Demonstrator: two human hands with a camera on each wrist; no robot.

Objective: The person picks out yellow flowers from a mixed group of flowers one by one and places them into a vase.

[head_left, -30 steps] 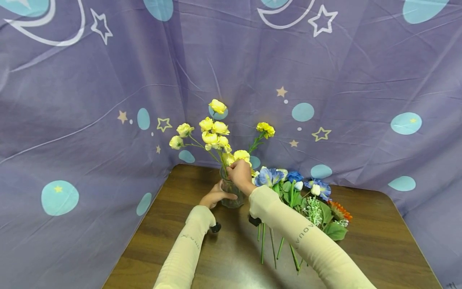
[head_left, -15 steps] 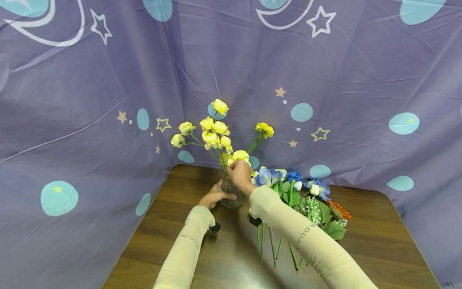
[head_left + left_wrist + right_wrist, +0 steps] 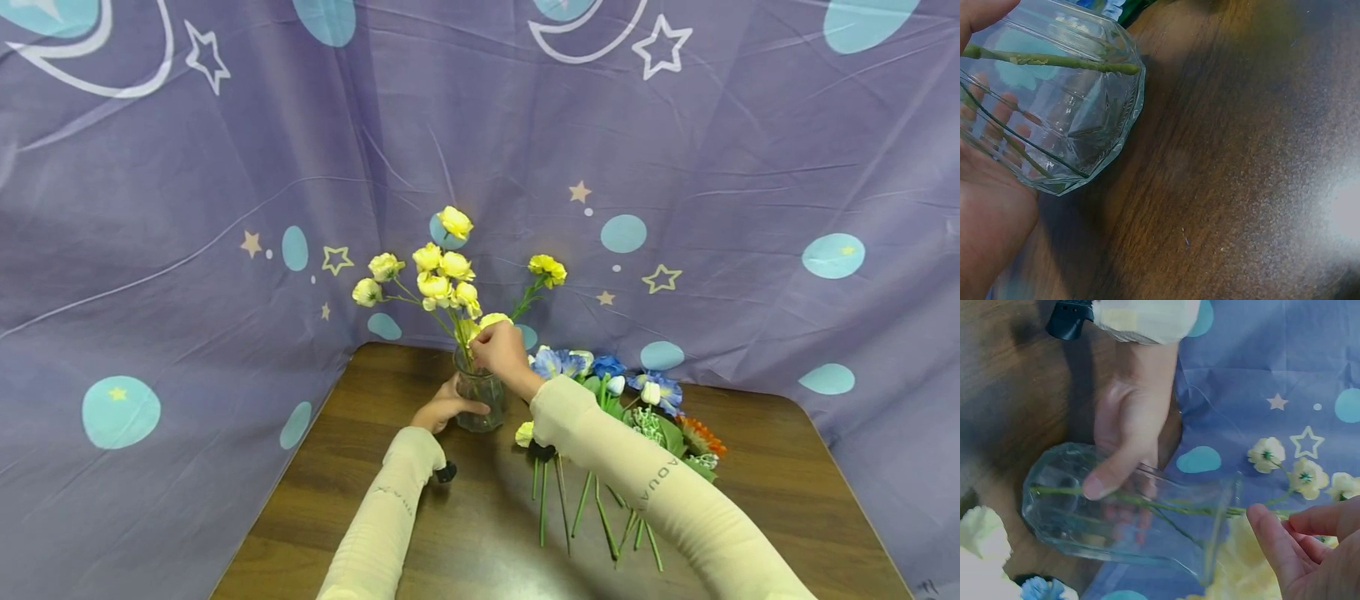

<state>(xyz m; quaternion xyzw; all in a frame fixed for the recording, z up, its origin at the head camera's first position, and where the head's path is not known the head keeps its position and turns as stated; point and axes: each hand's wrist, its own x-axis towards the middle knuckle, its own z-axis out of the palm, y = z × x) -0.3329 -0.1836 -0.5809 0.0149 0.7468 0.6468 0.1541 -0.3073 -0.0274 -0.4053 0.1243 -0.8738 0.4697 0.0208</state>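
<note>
A clear faceted glass vase [image 3: 483,412] stands on the table, with yellow flowers [image 3: 455,265] rising from its mouth. My left hand [image 3: 442,407] grips its side, the thumb across the front and the fingers showing through the glass in the right wrist view. At the rim, my right hand [image 3: 504,354] pinches a green stem [image 3: 1238,511] between thumb and forefinger. Inside the vase [image 3: 1094,109], one thick stem [image 3: 1054,60] and thinner ones reach toward the base in the left wrist view. Part of the lower yellow blossoms is hidden behind the right hand.
Right of the vase lies a pile of flowers: blue irises [image 3: 551,362], white tulip buds [image 3: 651,393], an orange flower [image 3: 701,436] and green leaves, their stems toward me. A yellow carnation [image 3: 547,270] leans up behind. A purple patterned curtain [image 3: 720,150] hangs behind the wooden table [image 3: 780,500].
My right hand has risen slightly at the vase's mouth and its forearm has swung right, uncovering a yellow blossom and more stems below the wrist. The left hand keeps its grip on the vase.
</note>
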